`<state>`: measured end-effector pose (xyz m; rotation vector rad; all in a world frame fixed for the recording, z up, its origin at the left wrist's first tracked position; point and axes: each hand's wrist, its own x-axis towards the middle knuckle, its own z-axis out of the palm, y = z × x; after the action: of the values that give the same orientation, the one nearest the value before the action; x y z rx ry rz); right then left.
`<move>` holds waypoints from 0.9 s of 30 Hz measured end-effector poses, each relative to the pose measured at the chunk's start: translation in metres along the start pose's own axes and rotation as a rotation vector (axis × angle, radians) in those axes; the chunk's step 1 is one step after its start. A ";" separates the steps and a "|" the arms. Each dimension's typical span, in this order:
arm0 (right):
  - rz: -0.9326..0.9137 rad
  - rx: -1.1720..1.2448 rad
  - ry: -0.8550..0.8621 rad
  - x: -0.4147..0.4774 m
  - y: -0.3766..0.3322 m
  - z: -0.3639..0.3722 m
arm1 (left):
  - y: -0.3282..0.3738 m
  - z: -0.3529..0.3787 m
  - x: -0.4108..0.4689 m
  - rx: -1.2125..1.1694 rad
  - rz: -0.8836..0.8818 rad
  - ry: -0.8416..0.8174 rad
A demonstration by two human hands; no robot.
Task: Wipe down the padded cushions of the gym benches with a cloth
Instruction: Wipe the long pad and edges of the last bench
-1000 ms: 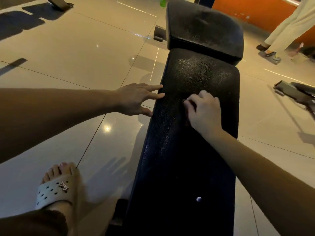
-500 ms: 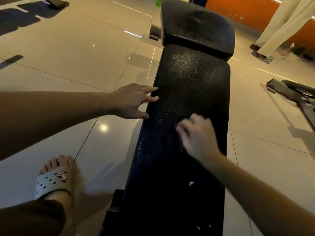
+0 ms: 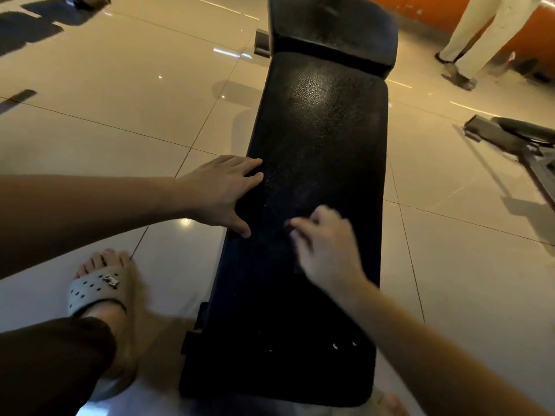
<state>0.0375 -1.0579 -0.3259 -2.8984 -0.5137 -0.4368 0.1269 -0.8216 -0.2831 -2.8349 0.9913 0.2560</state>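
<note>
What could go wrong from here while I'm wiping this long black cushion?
1. The right hand is blurred mid-cushion; strokes that fast may skip patches of the long cushion.
2. White specks near the near end could be missed.
3. The slippered foot sits close to the bench bracket on glossy tile; a stubbed toe or slip seems possible.

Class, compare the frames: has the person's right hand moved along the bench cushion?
Yes. The right hand has slid toward the near end of the long cushion, away from the head pad.
</note>
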 end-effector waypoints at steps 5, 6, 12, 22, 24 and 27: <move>0.420 -0.060 0.115 0.020 0.097 -0.026 | 0.022 0.010 -0.006 -0.005 -0.014 -0.044; 0.440 -0.061 0.116 0.015 0.089 -0.022 | 0.025 0.010 -0.006 -0.004 -0.020 -0.040; 0.251 0.042 0.055 -0.059 -0.026 0.010 | 0.048 0.001 -0.005 -0.018 -0.116 -0.076; 0.262 -0.055 0.054 -0.020 0.071 -0.022 | 0.092 0.030 -0.041 -0.184 -0.294 -0.034; 0.319 -0.025 0.073 -0.023 0.060 -0.018 | 0.096 0.033 -0.046 -0.196 -0.292 -0.041; 0.310 0.036 0.082 -0.062 0.014 -0.009 | 0.101 0.031 -0.046 -0.184 -0.322 -0.039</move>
<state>-0.0153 -1.0920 -0.3378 -2.8408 -0.0563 -0.4886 0.0247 -0.8668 -0.3105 -3.0824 0.5149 0.3818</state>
